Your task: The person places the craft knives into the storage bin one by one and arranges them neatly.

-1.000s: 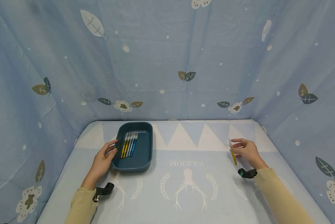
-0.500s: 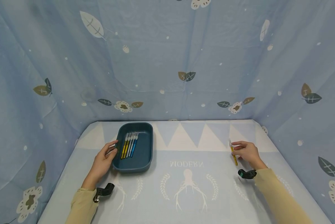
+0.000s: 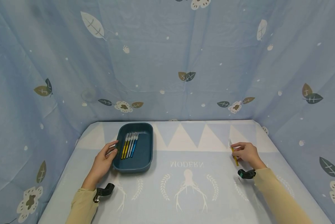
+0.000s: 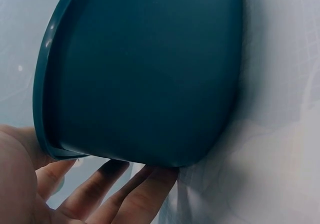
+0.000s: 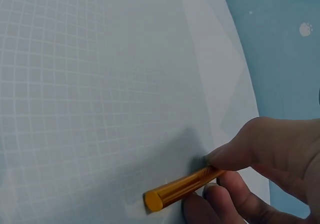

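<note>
In the head view my left hand (image 3: 103,160) rests against the left side of a dark teal tray (image 3: 146,155). Its fingers (image 4: 142,199) touch the outer wall in the left wrist view, with the thumb at the rim. Inside the tray lie several slim craft knives (image 3: 130,145) with clear caps, side by side, their handles gold, silver and blue. Over at the right, my right hand (image 3: 246,153) pinches a gold-handled craft knife (image 5: 180,191) between thumb and fingers, close to the table. Its ridged grip sits at my fingertips, and the hand hides its front end in the right wrist view.
A pale printed cloth (image 3: 184,193) covers the table, with triangles along the far edge. Blue patterned curtains (image 3: 167,62) stand behind it and on both sides. Each wrist wears a black camera mount (image 3: 247,174).
The right hand, with the gold craft knife in it, has shifted very slightly down and to the right. The left hand and tray stay in place.
</note>
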`<state>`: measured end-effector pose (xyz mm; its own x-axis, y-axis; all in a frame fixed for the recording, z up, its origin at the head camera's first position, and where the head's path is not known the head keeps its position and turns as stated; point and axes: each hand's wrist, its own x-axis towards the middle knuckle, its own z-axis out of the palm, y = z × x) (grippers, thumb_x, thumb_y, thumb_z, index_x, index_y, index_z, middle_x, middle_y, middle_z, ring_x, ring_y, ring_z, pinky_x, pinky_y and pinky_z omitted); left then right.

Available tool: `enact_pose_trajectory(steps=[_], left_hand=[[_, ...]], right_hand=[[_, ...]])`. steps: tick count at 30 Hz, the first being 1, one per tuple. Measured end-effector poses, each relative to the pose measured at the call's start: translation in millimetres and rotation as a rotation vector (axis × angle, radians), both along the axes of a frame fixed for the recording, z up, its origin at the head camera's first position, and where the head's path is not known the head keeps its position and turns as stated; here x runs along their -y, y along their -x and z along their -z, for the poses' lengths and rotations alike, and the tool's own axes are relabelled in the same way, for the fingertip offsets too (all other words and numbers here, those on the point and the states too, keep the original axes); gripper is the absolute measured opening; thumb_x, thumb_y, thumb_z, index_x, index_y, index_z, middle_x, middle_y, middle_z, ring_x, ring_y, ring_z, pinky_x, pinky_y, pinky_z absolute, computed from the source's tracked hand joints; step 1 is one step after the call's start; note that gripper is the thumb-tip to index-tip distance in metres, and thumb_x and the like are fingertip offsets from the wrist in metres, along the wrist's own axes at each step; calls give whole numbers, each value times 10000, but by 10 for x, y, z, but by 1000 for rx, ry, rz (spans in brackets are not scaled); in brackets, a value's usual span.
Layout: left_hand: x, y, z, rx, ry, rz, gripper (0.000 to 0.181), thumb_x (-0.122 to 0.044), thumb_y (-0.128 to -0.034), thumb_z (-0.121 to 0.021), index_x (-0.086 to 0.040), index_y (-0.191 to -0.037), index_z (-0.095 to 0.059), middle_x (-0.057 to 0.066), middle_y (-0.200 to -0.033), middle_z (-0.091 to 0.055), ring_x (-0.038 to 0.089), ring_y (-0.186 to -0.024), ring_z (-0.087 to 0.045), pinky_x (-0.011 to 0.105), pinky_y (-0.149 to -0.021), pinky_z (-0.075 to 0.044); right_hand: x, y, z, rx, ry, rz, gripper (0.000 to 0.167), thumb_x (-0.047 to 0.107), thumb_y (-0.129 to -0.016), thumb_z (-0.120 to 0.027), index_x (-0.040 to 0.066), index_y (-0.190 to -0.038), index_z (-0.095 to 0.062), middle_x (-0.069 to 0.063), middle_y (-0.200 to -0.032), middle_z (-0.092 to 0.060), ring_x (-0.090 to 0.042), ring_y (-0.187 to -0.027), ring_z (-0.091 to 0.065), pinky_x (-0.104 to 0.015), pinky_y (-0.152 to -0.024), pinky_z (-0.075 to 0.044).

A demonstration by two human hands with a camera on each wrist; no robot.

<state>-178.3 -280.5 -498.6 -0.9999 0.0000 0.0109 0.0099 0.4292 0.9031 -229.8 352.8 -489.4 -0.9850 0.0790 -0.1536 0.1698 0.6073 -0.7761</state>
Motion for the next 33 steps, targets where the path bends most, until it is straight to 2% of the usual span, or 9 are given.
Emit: enact_pose_trajectory(steps=[12, 19, 27, 33], left_hand=[[5, -5, 32, 2, -14, 10, 545, -297, -1201, -493, -170, -1715, -363, 282, -1715, -354, 565, -1536, -367, 711, -1218, -347], [-2, -14, 37, 4, -15, 6, 542, -283, -1201, -494, -172, -1715, -361, 283, -1711, -358, 565, -1536, -367, 710, -1220, -344], [-2, -16, 33, -8, -6, 5, 530, -275, -1202, -489, -172, -1709, -372, 288, -1700, -374, 564, -1528, -382, 706, -1216, -355], [-5, -13, 27, -10, 0, 4, 534, -286, -1203, -487, -168, -1710, -369, 292, -1698, -375, 566, -1526, -384, 706, -1214, -357]], right_hand=[[-28, 10, 35, 34, -14, 6, 408, -1, -952, -749, -119, -1339, -701, -175, -983, -760, -231, -743, -755, -374, -632, -652], [-40, -9, 53, 41, 36, 11, 415, -10, -963, -743, -135, -1354, -683, -190, -1013, -751, -241, -762, -764, -380, -653, -661], [-38, -49, 19, 41, 71, 10, 420, 0, -986, -738, -138, -1376, -669, -166, -1016, -769, -249, -781, -766, -391, -677, -665], [13, -74, -67, 32, 62, 2, 455, 15, -988, -723, -114, -1419, -654, -186, -1055, -781, -227, -808, -753, -382, -692, -664]])
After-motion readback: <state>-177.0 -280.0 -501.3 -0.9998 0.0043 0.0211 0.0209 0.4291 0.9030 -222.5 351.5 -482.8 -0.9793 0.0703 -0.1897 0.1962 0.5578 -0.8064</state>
